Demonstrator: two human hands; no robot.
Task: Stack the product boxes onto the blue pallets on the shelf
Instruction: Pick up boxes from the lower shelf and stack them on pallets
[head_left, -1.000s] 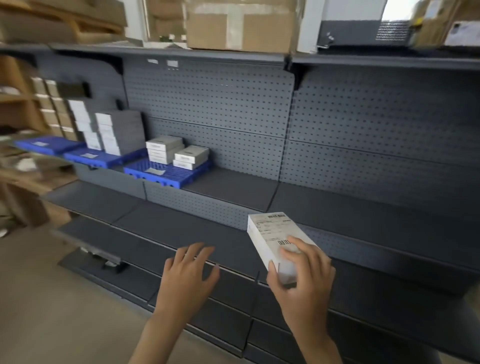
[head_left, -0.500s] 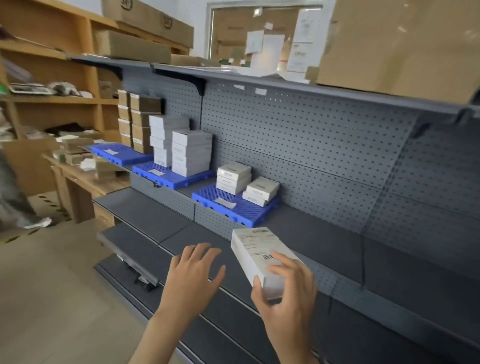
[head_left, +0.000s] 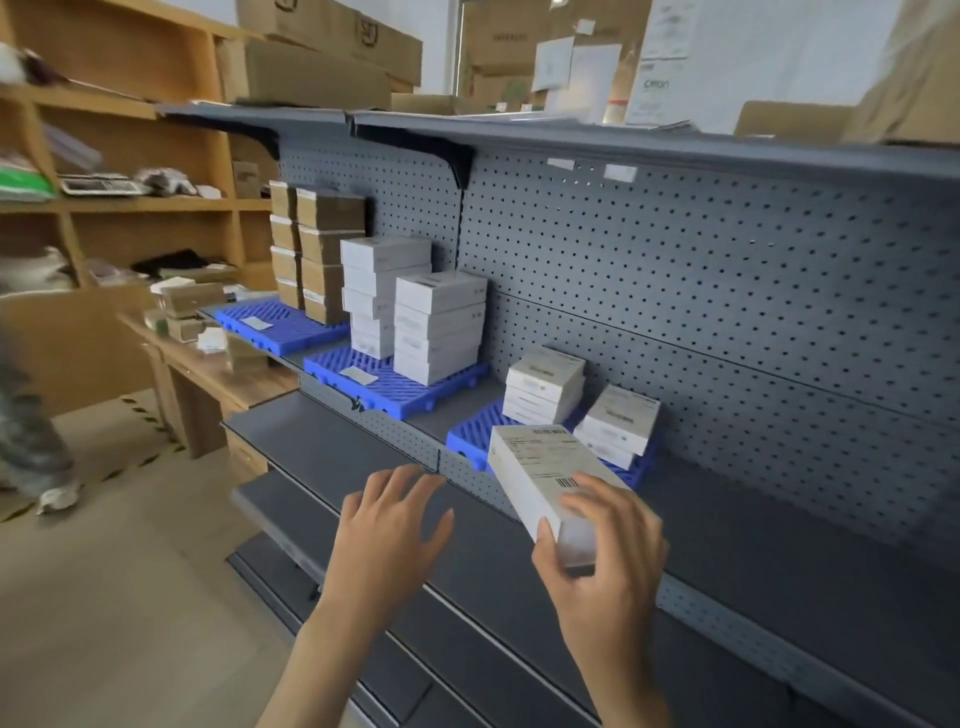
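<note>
My right hand (head_left: 605, 561) grips a white product box (head_left: 540, 475) with a barcode label, held tilted in front of the nearest blue pallet (head_left: 470, 434). That pallet carries a stack of three white boxes (head_left: 545, 384) and a shorter stack of white boxes (head_left: 618, 423) beside it. My left hand (head_left: 389, 530) hovers empty with fingers spread, left of the held box. A middle blue pallet (head_left: 384, 382) bears taller stacks of white boxes (head_left: 439, 325). The far blue pallet (head_left: 280, 325) holds brown boxes (head_left: 324, 249).
Grey metal shelving with a pegboard back (head_left: 701, 291) runs to the right, its lower shelves (head_left: 322, 441) bare. A wooden table (head_left: 208, 364) with small boxes and wooden shelving (head_left: 104, 156) stand at left. A person's leg and shoe (head_left: 36, 457) are at the far left. Cardboard cartons (head_left: 317, 73) sit on top.
The view has swung left and closer to the pallets. My right hand has carried the white box nearer to the nearest blue pallet; my left hand stays open beside it.
</note>
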